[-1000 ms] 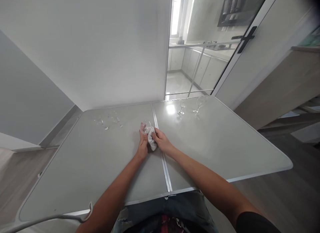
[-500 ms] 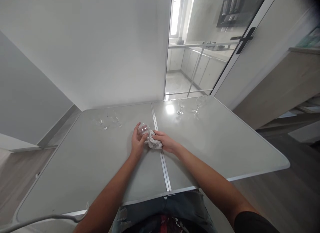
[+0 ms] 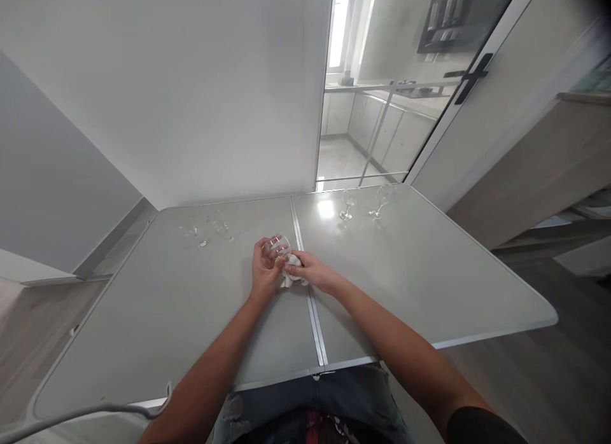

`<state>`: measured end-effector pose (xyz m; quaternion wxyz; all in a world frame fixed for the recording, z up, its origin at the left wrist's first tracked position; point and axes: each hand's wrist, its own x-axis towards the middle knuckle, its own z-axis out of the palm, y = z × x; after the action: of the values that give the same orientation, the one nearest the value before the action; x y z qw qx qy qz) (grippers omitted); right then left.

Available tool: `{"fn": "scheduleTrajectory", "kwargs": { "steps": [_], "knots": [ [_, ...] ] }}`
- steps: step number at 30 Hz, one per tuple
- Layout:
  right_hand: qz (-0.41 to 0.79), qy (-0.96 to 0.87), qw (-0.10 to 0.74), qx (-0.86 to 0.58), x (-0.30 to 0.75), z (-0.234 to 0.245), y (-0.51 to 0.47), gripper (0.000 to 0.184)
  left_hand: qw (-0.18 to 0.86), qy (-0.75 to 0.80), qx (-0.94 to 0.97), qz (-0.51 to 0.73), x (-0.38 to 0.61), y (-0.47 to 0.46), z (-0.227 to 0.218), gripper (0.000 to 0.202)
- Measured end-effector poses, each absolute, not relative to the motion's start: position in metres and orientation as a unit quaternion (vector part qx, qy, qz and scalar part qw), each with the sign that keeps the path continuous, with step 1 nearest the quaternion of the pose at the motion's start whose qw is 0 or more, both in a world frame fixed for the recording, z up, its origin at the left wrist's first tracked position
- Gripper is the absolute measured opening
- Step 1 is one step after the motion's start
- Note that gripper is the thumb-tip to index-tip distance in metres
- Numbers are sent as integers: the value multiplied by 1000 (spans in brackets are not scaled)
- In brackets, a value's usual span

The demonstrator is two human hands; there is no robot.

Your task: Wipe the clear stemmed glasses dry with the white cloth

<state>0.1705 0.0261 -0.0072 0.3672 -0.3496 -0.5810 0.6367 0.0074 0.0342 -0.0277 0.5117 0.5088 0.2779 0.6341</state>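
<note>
Above the middle of the table, my left hand [image 3: 265,270] wraps round the bowl of a clear wine glass [image 3: 277,245], its mouth tilted up and to the left. My right hand [image 3: 310,271] is closed on a crumpled white cloth [image 3: 291,278], which presses against the lower part of the same glass. The glass's stem and foot are hidden by the cloth and my fingers.
Two clear stemmed glasses, a nearer one [image 3: 346,206] and one farther right [image 3: 378,203], stand upright at the table's back right. More clear glassware [image 3: 200,234] is at the back left, its outlines faint. A metal seam [image 3: 312,317] divides the table [image 3: 382,259]. A grey cable [image 3: 119,407] crosses the front left edge.
My right hand has shifted slightly left and closed further over the cloth, so less of it shows. The glass bowl has turned a little in my left hand.
</note>
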Motion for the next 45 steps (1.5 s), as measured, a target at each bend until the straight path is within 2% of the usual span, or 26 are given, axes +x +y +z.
{"fn": "scheduleTrajectory", "kwargs": {
  "steps": [3,5,7,10,12,14,18,20,21,23,26,27,29,31,35,37,39,42,43,45],
  "knots": [
    [757,-497,319,-280,177,-4,26,54,536,265,498,628,9,34,-28,62],
    [727,-540,312,-288,180,-2,27,52,535,265,501,627,10,33,-29,62],
    [592,-643,324,-362,178,-1,25,42,519,279,505,630,11,33,-30,62],
    [302,-742,316,-508,170,0,21,25,481,311,506,645,10,33,-29,60],
    [220,-748,304,-548,164,-1,18,23,468,318,503,653,9,33,-28,59],
    [293,-736,313,-524,163,-2,18,23,482,313,506,643,8,33,-26,61],
    [654,-588,318,-354,170,-3,23,43,538,289,514,603,6,35,-26,72],
    [735,-523,306,-304,174,-2,24,51,544,283,511,603,6,36,-28,73],
    [730,-527,309,-306,174,-2,24,52,539,284,510,607,6,37,-28,73],
    [630,-604,325,-364,172,-1,23,44,522,293,509,618,6,37,-29,72],
    [339,-735,309,-500,166,0,18,20,492,325,506,630,5,37,-29,74],
    [260,-751,296,-529,165,1,17,18,484,335,503,633,5,36,-29,75],
    [208,-754,292,-551,163,1,16,20,478,344,501,634,4,36,-29,76],
    [315,-732,311,-519,164,0,18,20,489,339,501,628,4,36,-29,73],
    [687,-554,316,-348,172,-3,24,51,533,309,498,611,5,37,-31,70],
    [731,-517,314,-316,175,-3,26,54,539,300,495,613,5,37,-32,71],
    [641,-593,321,-367,175,-2,25,43,527,307,496,619,5,38,-33,71],
    [350,-742,290,-493,173,1,22,22,494,335,502,626,4,39,-32,75],
    [272,-766,268,-516,172,2,22,21,486,342,503,628,4,40,-32,76],
    [207,-787,239,-530,172,2,22,24,486,341,501,629,3,40,-30,77]
  ]
}}
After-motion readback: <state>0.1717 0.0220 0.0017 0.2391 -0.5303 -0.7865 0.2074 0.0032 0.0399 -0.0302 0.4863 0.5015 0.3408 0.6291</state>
